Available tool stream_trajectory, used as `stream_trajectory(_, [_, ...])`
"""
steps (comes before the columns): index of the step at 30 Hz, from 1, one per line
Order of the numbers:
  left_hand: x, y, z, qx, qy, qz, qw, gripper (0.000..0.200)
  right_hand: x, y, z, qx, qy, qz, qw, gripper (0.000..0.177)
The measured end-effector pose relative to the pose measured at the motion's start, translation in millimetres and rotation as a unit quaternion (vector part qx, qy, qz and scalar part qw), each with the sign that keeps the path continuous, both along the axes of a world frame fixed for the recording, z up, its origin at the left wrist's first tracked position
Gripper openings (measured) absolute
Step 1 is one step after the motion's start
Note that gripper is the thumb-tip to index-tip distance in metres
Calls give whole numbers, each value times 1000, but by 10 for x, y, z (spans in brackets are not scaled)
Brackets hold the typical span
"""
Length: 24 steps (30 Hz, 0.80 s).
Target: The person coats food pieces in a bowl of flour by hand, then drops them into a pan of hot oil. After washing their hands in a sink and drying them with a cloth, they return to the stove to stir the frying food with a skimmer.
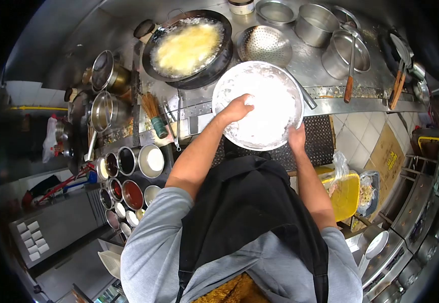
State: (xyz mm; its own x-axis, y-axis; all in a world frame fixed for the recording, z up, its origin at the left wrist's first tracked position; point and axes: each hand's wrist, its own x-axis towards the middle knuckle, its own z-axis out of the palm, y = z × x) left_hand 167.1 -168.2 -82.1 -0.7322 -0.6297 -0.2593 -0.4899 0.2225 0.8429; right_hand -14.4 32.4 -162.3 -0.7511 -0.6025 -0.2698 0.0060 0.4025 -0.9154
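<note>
A wide round bowl [224, 132] with a white powder [275, 108] like flour inside is held in front of my body, at the stove edge. My right hand [296, 137] grips its near right rim, the thumb on top and the other fingers hidden beneath. Over the powder at the bowl's left side is my left hand [237, 109], its fingers curled in; whether anything is in them does not show. Beyond the bowl, to the left, a black wok [224, 53] holds bubbling oil with pale yellow food [189, 48] frying in it.
A perforated strainer [265, 44] lies behind the bowl, beside metal pots [317, 25] and a wooden-handled ladle [349, 86]. A bamboo brush [153, 113] and several sauce containers [132, 194] are to the left. On the right stands a yellow bin [348, 194].
</note>
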Motion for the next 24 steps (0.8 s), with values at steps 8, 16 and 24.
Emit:
stream_trajectory(8, [54,-72,-223,-19,-31,55,998,50,23,1,77,3,13,3,1000,41])
stream_trajectory(16, [87,24,-215,235,30,180,955,63,21,13,15,6,11,-3,1000,40])
stream_trajectory(24, [163,200,-281,-118,-70,-36,990,49,-14,7,-279,-35,0,-9,999,39])
